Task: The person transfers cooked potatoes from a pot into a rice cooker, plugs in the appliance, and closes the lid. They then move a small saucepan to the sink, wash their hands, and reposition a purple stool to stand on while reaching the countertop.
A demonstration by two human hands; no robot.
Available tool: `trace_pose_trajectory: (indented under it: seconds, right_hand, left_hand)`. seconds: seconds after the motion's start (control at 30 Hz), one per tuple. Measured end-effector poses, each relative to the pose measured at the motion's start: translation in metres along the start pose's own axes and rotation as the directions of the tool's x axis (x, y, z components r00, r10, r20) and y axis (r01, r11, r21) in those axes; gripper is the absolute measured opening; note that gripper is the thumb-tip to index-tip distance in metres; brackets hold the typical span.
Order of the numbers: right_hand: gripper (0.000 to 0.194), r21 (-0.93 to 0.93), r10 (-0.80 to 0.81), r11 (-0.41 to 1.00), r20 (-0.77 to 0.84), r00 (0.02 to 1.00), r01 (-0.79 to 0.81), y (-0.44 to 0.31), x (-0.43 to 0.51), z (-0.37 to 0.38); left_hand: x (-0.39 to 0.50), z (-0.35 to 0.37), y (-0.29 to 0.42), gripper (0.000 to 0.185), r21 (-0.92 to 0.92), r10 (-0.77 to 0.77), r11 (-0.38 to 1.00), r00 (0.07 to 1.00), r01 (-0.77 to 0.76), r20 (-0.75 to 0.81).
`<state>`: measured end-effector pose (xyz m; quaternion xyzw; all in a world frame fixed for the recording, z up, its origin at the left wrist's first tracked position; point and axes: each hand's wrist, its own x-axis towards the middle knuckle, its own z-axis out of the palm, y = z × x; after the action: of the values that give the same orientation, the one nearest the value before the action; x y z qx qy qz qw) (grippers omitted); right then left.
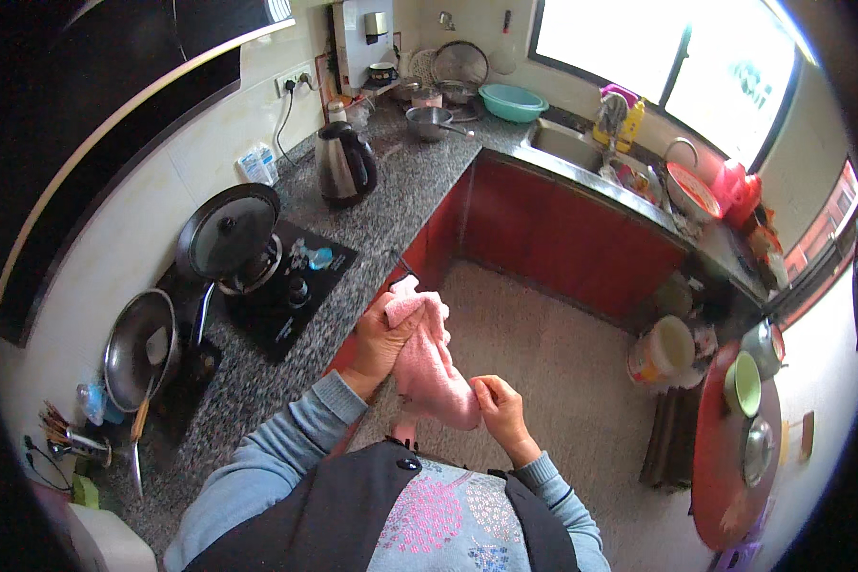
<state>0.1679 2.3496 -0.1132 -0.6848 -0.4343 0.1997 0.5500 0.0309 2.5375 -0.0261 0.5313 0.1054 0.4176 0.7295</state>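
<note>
A pink cloth towel [436,372] is stretched between both hands, in front of the body and beside the counter edge. My left hand [382,343] grips its bunched upper part, from which a dark loop sticks out. My right hand [500,411] pinches the towel's lower right corner between thumb and fingers. Left of the hands lies a granite counter [314,314] with a black gas hob [286,293]. On the hob rests a dark pan with a glass lid [227,223].
A steel wok [139,350], an electric kettle [344,164] and a saucepan [429,123] stand on the counter. Behind are a teal basin [513,102] and a sink [565,143]. At the right are a white bucket [661,350] and a red round table [729,457] with bowls.
</note>
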Motion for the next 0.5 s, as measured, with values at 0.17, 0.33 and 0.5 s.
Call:
trace_pose_trajectory:
  seconds: [0.17,0.33,0.5]
  right_hand:
    - [0.021,0.288,0.238,0.921,0.121,0.964,-0.263,0.015,0.143,-0.014]
    - [0.024,0.416,0.291,0.847,0.158,0.943,-0.331,0.027,0.289,-0.041]
    - [0.024,0.607,0.319,0.697,0.212,0.924,-0.381,0.057,0.419,-0.057]
  left_hand:
    - [0.114,-0.019,-0.01,0.016,0.079,0.177,0.982,0.981,-0.171,-0.08]
    - [0.225,-0.056,-0.027,0.021,0.488,0.422,0.818,0.895,-0.306,-0.146]
    - [0.314,-0.065,-0.037,0.031,0.772,0.531,0.569,0.843,-0.283,-0.082]
